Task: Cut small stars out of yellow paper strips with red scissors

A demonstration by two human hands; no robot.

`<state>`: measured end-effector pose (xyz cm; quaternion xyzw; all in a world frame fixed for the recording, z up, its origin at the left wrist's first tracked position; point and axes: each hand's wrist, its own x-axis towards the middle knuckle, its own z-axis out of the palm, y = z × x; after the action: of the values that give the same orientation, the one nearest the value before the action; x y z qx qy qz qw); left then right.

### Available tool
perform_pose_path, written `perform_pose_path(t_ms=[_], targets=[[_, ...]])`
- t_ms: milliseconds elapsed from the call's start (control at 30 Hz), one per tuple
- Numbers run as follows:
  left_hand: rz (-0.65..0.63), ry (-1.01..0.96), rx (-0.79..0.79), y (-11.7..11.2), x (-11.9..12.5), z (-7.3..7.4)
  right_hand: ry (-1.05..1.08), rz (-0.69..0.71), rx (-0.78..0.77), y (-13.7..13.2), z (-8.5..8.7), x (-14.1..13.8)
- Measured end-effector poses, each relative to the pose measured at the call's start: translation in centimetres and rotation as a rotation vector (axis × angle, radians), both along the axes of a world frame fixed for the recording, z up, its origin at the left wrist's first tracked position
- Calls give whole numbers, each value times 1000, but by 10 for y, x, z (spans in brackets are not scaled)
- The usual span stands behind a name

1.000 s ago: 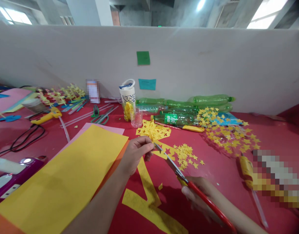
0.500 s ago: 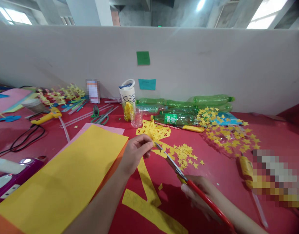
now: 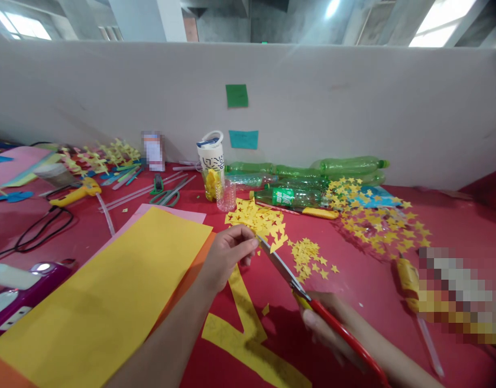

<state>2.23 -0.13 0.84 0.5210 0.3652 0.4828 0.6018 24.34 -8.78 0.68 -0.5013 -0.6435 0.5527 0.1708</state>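
Observation:
My right hand (image 3: 323, 318) grips a pair of scissors (image 3: 286, 275) with red handles, blades pointing up and left. The scissor tips reach my left fingertips. My left hand (image 3: 234, 253) is closed in a pinch; what sits between the fingers is too small to make out. Just beyond the tips lies a heap of yellow paper scraps with star-shaped holes (image 3: 256, 215). Right of the blades is a pile of small yellow paper stars (image 3: 307, 256). Yellow paper strips (image 3: 248, 307) lie below my hands on the red table.
Yellow paper sheets (image 3: 110, 275) lie at left over orange and pink ones. Behind stand a patterned cup (image 3: 211, 159) and a clear plastic cup (image 3: 226, 196). Green bottles (image 3: 296, 196) lie near the wall. Glue guns (image 3: 80, 191) sit left and right; a yellow cutter (image 3: 319, 213) lies behind.
A yellow scrap with star holes, which lay right of my left fingertips, has shifted up onto the scrap heap. Both hands have stayed nearly in place.

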Motion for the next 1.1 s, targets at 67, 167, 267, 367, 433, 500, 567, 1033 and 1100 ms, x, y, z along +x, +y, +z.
perform_pose_path(t_ms=[67, 167, 267, 367, 433, 500, 567, 1033, 1100], targets=[[-2, 4, -2, 0, 0, 0, 13, 0, -36, 0, 0, -1], [1, 10, -3, 0, 1, 0, 43, -39, -83, 1, -1, -3], [14, 18, -8, -1, 1, 0, 43, -92, -115, 0, -4, -5], [20, 32, -5, -1, 2, 1, 23, -110, -148, -2, -5, -7], [25, 42, 4, -1, 2, 1, 15, -109, -148, -3, -5, -8], [31, 51, 18, -1, 3, 1, 7, -109, -129, -3, -4, -9], [48, 56, 41, -1, 4, 2, -2, -121, -113, -3, -3, -9], [37, 11, 44, -3, 4, 5, 16, -60, -57, -1, 1, -6], [36, 6, 43, -3, 4, 4, 12, -64, -69, -1, 1, -6]])
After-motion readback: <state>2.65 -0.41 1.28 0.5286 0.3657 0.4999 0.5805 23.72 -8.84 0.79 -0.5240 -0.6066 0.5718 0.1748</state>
